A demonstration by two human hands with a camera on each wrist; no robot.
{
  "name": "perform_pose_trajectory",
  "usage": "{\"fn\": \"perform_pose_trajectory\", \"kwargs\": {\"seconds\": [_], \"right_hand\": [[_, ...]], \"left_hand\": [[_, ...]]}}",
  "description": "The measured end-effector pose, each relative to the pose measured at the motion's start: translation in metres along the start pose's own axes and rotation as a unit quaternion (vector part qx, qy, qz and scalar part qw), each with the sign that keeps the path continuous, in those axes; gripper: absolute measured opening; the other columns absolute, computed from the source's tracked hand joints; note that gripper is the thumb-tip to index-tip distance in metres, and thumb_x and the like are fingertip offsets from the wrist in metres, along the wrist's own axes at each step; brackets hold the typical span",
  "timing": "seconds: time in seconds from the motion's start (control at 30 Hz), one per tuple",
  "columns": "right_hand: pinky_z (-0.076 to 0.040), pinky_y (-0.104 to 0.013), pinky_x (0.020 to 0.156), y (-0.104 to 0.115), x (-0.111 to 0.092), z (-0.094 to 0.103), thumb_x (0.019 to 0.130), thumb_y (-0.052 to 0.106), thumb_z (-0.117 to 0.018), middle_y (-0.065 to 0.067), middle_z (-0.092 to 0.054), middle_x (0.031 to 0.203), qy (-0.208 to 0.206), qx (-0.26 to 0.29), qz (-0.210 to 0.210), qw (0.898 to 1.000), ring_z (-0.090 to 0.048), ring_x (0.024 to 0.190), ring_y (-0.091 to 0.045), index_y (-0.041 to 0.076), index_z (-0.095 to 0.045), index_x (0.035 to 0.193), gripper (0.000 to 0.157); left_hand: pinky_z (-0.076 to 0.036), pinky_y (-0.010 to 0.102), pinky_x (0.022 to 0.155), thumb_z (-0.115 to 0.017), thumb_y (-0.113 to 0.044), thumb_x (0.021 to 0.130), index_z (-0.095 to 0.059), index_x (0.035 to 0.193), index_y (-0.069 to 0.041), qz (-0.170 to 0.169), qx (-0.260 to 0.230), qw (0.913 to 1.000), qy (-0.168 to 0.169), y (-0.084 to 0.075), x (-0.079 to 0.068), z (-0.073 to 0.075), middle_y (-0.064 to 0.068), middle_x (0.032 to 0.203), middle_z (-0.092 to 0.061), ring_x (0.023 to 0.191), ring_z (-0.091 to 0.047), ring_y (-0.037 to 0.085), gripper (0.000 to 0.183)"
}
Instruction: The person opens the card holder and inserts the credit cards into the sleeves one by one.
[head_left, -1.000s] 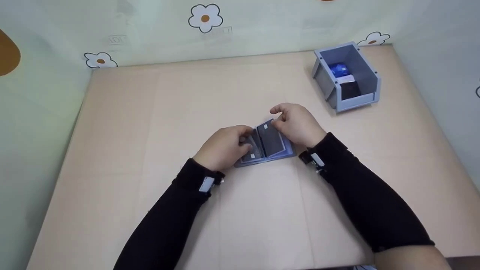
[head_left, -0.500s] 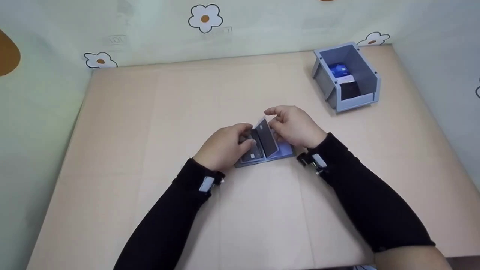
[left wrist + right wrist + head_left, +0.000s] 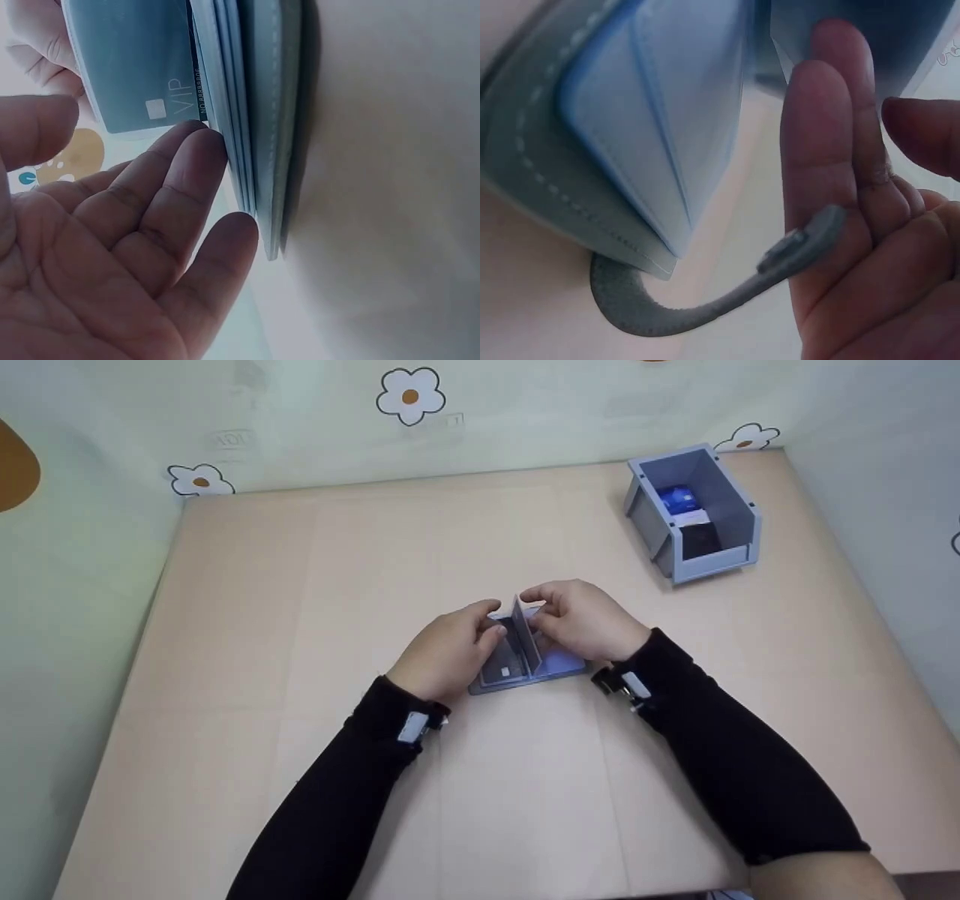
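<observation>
A grey card holder (image 3: 495,685) lies spread open on the table, with clear-looking sleeve pages bound in its middle. One page (image 3: 527,643) stands nearly upright; in the left wrist view it carries a dark card (image 3: 135,67) lettered "VIP". My left hand (image 3: 448,651) is at the left half, its extended fingertips touching the edges of the stacked pages (image 3: 232,112). On the other side, my right hand (image 3: 589,619) has its fingers straight against the raised page, the thumb apart. A strap (image 3: 705,311) with a snap curls from the holder beside the right fingers.
A grey open-front bin (image 3: 716,564) stands at the back right, holding a blue item (image 3: 679,500), a white item (image 3: 691,517) and a black item (image 3: 700,540). Walls printed with flowers border the table (image 3: 360,562).
The page that lay toward the right has swung up leftward to nearly upright. My right hand moved left with it. The left hand has stayed almost in place, its thumb slightly raised.
</observation>
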State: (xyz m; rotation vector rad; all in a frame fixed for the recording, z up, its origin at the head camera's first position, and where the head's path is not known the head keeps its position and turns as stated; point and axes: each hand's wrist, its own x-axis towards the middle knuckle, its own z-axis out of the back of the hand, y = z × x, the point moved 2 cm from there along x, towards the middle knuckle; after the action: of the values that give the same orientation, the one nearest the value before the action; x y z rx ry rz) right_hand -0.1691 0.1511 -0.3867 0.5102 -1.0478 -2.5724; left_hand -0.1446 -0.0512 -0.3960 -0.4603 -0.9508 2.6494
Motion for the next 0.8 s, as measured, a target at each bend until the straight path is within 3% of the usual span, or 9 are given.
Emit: {"fn": "perform_pose_trajectory", "kwargs": {"seconds": [0.37,0.67,0.8], "right_hand": [[-0.056,-0.029,0.083,0.001,0.000,-0.008,0.103,0.008,-0.057,-0.006,-0.083,0.102,0.042,0.007,-0.002,0.999,-0.077,0.081,-0.013,0.000,-0.058,0.147,0.044],[-0.055,-0.037,0.093,0.002,-0.001,-0.011,0.103,0.013,-0.063,-0.004,-0.082,0.101,0.060,-0.019,0.027,0.998,-0.074,0.079,-0.011,0.001,-0.059,0.147,0.045],[-0.055,-0.039,0.096,0.002,-0.002,-0.012,0.103,0.015,-0.065,-0.005,-0.082,0.104,0.064,-0.026,0.038,0.997,-0.074,0.085,-0.012,0.002,-0.061,0.145,0.044]], "left_hand": [[-0.051,0.043,0.110,-0.050,-0.039,0.111,-0.043,0.161,-0.013,0.006,-0.003,1.0000,0.005,0.001,0.001,0.000,0.002,0.133,-0.072,0.123,-0.066,0.018,0.056],[-0.049,0.042,0.113,-0.059,-0.035,0.108,-0.036,0.164,-0.010,-0.002,-0.001,1.0000,-0.004,0.004,0.002,0.000,0.003,0.131,-0.072,0.124,-0.066,0.019,0.065],[-0.049,0.043,0.113,-0.063,-0.031,0.106,-0.043,0.161,-0.013,0.006,0.009,0.9999,-0.010,0.005,0.001,0.001,0.005,0.135,-0.071,0.127,-0.065,0.020,0.061]]}}
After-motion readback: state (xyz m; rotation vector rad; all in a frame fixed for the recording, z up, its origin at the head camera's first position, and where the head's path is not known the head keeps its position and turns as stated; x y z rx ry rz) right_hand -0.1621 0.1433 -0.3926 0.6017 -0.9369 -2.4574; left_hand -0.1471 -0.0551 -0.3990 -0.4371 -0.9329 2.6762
